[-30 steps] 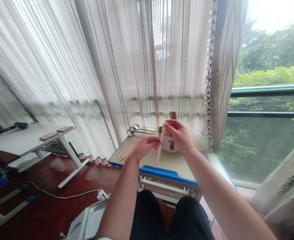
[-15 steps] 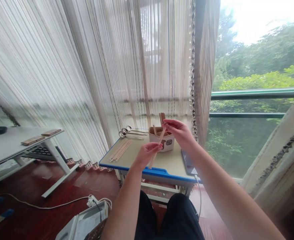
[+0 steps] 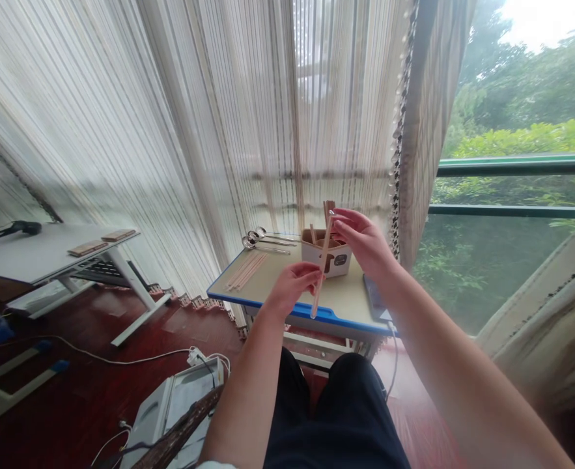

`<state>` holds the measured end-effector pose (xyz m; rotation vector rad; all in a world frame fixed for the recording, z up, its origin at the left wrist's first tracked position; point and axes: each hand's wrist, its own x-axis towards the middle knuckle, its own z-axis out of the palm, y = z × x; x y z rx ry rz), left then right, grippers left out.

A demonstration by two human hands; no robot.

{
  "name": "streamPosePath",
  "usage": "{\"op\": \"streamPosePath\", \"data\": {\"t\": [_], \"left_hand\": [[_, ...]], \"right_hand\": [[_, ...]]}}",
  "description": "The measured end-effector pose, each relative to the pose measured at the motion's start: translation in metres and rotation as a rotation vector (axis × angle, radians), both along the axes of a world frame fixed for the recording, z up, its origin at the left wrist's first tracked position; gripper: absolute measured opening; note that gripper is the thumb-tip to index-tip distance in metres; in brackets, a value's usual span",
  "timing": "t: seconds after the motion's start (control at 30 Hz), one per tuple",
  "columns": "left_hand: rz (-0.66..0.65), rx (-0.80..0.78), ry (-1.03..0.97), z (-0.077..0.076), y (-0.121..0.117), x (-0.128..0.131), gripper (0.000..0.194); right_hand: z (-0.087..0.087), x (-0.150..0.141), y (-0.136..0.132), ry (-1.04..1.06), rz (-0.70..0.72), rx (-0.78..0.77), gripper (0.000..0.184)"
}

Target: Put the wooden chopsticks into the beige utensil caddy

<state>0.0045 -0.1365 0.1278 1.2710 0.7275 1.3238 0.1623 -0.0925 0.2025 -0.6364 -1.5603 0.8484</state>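
Both hands hold a long, thin pair of pale wooden chopsticks (image 3: 319,294), tilted above the small desk (image 3: 267,284); a glint like clear wrapping shows at the upper end. My right hand (image 3: 361,236) pinches that top end. Lower down, my left hand (image 3: 293,284) grips the chopsticks with curled fingers. Behind them stands a white and brown box (image 3: 342,266) with wooden pieces sticking out of it. On the desk's left part, several chopsticks (image 3: 246,272) lie side by side. Beyond these are several metal ladles or strainers (image 3: 253,238).
A phone or tablet (image 3: 376,298) with a white cable rests at the desk's right edge. To the left, a white table (image 3: 38,251) carries two flat wooden pieces (image 3: 102,242). A power strip (image 3: 196,356) and cords are low on the left. Curtains hang behind the desk.
The view has turned leftward and down slightly. The chopsticks have come more upright, with both hands still on them. Items on the desk stay put.
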Motion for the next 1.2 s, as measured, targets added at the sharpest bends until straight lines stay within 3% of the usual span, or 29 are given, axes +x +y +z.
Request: {"op": "streamPosePath", "data": {"t": [0.1, 0.17, 0.23, 0.33, 0.43, 0.53, 0.7, 0.9, 1.03, 1.2], "left_hand": [[-0.001, -0.062, -0.006, 0.002, -0.003, 0.0, 0.031], [-0.019, -0.101, -0.008, 0.002, -0.005, 0.0, 0.031], [-0.048, -0.138, -0.023, 0.001, -0.006, 0.0, 0.032], [-0.094, -0.191, -0.066, -0.001, -0.007, -0.001, 0.03], [-0.108, -0.231, -0.079, 0.001, -0.005, -0.003, 0.031], [-0.003, -0.138, -0.081, 0.014, 0.0, -0.004, 0.038], [0.272, 0.194, 0.178, 0.053, 0.023, 0.004, 0.042], [0.54, 0.372, 0.489, 0.095, 0.075, 0.01, 0.037], [0.618, 0.468, 0.636, 0.105, 0.11, 0.007, 0.033], [0.551, 0.49, 0.741, 0.102, 0.143, 0.001, 0.03]], "right_hand": [[-0.004, 0.006, -0.006, -0.257, -0.266, 0.312, 0.035], [-0.005, 0.012, -0.011, -0.504, -0.365, 0.547, 0.03], [-0.007, 0.017, -0.012, -0.745, -0.377, 0.712, 0.025], [-0.013, 0.024, -0.009, -0.964, -0.338, 0.787, 0.02], [-0.021, 0.03, 0.0, -1.013, -0.278, 0.762, 0.024], [-0.026, 0.035, 0.008, -0.975, -0.294, 0.651, 0.029], [-0.029, 0.035, 0.024, -0.96, -0.432, 0.455, 0.026], [-0.038, 0.02, 0.06, -0.889, -0.55, 0.357, 0.024], [-0.048, 0.004, 0.088, -0.895, -0.55, 0.282, 0.02], [-0.062, -0.01, 0.11, -0.894, -0.527, 0.234, 0.022]]}}
